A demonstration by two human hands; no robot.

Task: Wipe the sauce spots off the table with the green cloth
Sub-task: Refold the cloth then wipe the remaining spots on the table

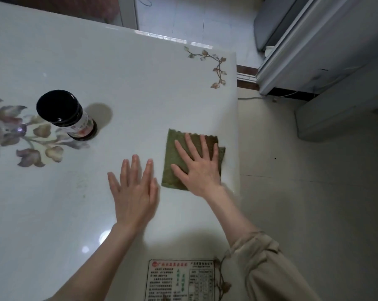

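A folded green cloth lies flat on the white glossy table, close to its right edge. My right hand rests on the cloth, palm down, fingers spread. My left hand lies flat on the bare tabletop just left of the cloth, fingers together, holding nothing. A faint smudge with small dark specks shows on the table surface left of my left hand.
A dark sauce bottle with a black cap stands at the left, beside a printed flower pattern. A product label sticker sits at the near edge. The table's right edge drops to a tiled floor; a grey cabinet stands at the right.
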